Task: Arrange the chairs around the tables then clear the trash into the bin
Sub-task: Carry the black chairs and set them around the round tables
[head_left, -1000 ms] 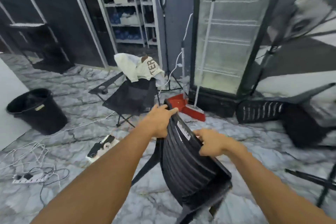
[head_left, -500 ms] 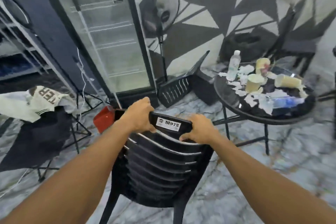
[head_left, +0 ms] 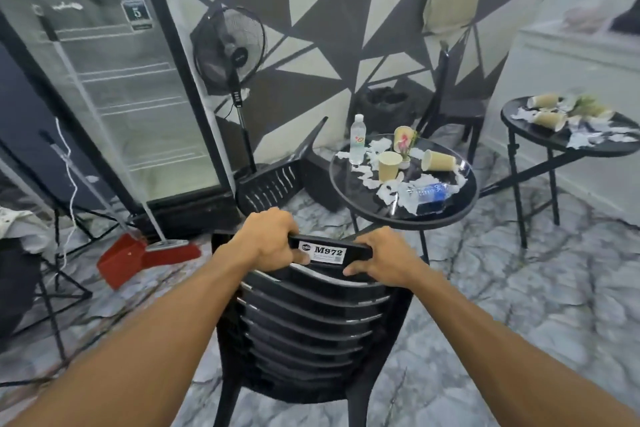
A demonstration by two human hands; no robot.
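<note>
Upper left of frame: glass-door fridge [head_left: 114,87], shelves bare, a broom handle leaning on it. Lower left: red dustpan [head_left: 119,258] and broom head on the marble floor. A standing fan [head_left: 229,45] stands against the patterned wall just right of the fridge.

Bottom centre: black slatted chair [head_left: 304,322], upright, seen from behind, label "M972" on its top rail. Left hand [head_left: 268,241] is closed over the rail's left end; right hand [head_left: 382,258] is closed over the right end, fingers curled under.

Centre right: a second chair [head_left: 273,184] lies tipped over beside the round black surface [head_left: 377,211], which carries a standing water bottle [head_left: 357,139], paper cups, a lying bottle and torn paper. Far right: another round surface [head_left: 512,114] with cups and paper scraps.
</note>
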